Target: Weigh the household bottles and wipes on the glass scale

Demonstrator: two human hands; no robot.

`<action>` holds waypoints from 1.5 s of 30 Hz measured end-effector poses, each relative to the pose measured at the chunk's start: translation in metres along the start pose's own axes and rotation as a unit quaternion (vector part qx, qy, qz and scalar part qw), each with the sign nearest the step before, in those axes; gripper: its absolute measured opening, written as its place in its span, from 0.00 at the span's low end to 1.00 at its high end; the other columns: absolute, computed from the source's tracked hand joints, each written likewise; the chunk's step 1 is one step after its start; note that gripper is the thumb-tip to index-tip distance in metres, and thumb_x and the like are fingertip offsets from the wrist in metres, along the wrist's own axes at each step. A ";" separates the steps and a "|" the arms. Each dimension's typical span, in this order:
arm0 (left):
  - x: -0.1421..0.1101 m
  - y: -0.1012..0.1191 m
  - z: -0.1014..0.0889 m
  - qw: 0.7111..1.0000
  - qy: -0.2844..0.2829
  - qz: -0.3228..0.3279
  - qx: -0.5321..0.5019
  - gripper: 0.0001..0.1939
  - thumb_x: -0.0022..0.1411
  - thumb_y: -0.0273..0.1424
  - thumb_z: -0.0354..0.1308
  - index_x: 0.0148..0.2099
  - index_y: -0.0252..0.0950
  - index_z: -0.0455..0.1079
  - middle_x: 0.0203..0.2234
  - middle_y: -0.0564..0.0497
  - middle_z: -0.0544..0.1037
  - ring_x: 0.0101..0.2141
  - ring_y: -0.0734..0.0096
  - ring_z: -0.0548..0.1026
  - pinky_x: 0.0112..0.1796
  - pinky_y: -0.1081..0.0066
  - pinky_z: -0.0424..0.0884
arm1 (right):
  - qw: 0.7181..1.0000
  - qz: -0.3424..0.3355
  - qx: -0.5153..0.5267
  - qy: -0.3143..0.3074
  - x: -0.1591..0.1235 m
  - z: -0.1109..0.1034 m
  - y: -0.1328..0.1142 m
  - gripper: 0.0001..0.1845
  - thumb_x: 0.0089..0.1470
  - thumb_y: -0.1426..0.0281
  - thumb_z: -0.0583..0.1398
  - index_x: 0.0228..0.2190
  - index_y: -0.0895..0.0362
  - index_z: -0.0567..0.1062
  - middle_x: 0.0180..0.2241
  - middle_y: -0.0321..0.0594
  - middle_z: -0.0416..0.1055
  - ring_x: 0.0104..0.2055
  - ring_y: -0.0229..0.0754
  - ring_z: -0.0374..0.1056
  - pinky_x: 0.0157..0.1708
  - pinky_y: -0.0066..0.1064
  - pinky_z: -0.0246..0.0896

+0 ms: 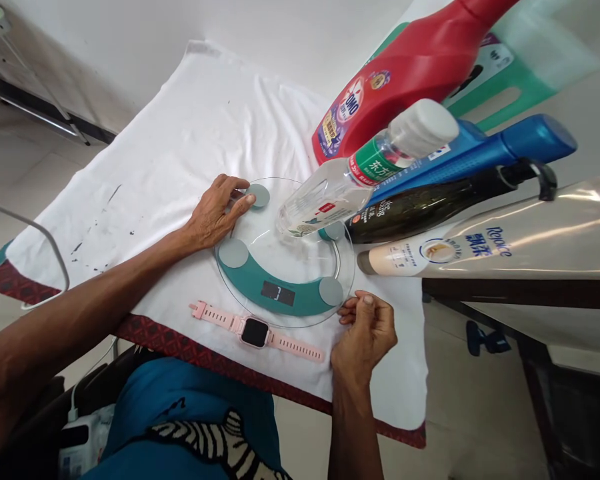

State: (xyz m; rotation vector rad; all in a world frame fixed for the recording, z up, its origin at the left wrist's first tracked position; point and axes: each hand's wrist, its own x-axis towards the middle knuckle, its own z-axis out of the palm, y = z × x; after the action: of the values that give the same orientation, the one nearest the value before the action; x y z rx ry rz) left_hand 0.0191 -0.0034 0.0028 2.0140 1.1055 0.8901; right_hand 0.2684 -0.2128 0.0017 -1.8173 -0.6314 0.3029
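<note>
A round glass bathroom scale [257, 287] with a teal band and grey discs lies on the white cloth. Its small display shows a faint mark. A clear plastic bottle [305, 203] with a white cap and green label stands on the glass. My left hand [220, 213] grips the scale's far left rim, thumb over the glass beside a grey disc. At the near right rim, my right hand [365, 327] is closed, its curled fingertips at the glass edge. A pink smartwatch [255, 332] lies flat, strap spread, in front of the scale.
Along the right stand a red OMO bottle [395, 73], a blue bottle [520, 143], a dark pump bottle [425, 207] and a Rejoice bottle [480, 240]. A white cloth [145, 153] covers the table, against a wall. A grey cable [55, 247] hangs at left.
</note>
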 end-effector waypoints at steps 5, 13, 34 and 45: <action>-0.001 0.000 0.000 1.000 -0.003 -0.003 -0.005 0.24 0.78 0.51 0.48 0.58 0.38 0.71 0.53 0.42 0.75 0.50 0.61 0.79 0.56 0.56 0.76 | 1.000 -0.002 -0.007 -0.004 -0.002 -0.002 0.002 0.21 0.61 0.49 0.64 0.37 0.55 0.77 0.28 0.33 0.71 0.29 0.37 0.66 0.30 0.31 0.59; -0.003 0.002 0.002 0.999 0.008 -0.013 -0.040 0.26 0.77 0.53 0.49 0.58 0.37 0.71 0.52 0.41 0.75 0.50 0.57 0.80 0.55 0.51 0.78 | 0.989 -0.145 -0.041 -0.004 0.013 0.018 -0.064 0.26 0.58 0.48 0.68 0.48 0.53 0.78 0.44 0.42 0.78 0.41 0.45 0.74 0.40 0.38 0.68; -0.011 0.005 0.015 0.988 0.037 -0.033 -0.148 0.17 0.80 0.44 0.49 0.60 0.41 0.66 0.53 0.44 0.73 0.45 0.59 0.78 0.51 0.55 0.75 | 0.924 -0.369 -0.024 -0.099 0.136 0.244 -0.236 0.29 0.51 0.40 0.65 0.33 0.54 0.78 0.32 0.42 0.79 0.32 0.47 0.69 0.37 0.39 0.63; -0.010 0.013 0.012 0.984 0.035 -0.044 -0.169 0.16 0.78 0.37 0.53 0.64 0.42 0.62 0.53 0.41 0.74 0.49 0.55 0.77 0.53 0.52 0.77 | 0.945 -0.276 -0.130 -0.119 0.204 0.455 -0.272 0.17 0.59 0.53 0.65 0.40 0.53 0.72 0.49 0.49 0.78 0.53 0.54 0.70 0.53 0.44 0.63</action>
State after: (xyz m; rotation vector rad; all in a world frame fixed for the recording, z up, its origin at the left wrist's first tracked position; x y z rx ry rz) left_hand 0.0300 -0.0208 0.0044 1.6553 0.9972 1.0325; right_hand 0.1352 0.3255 0.1247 -1.7739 -1.3704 0.0588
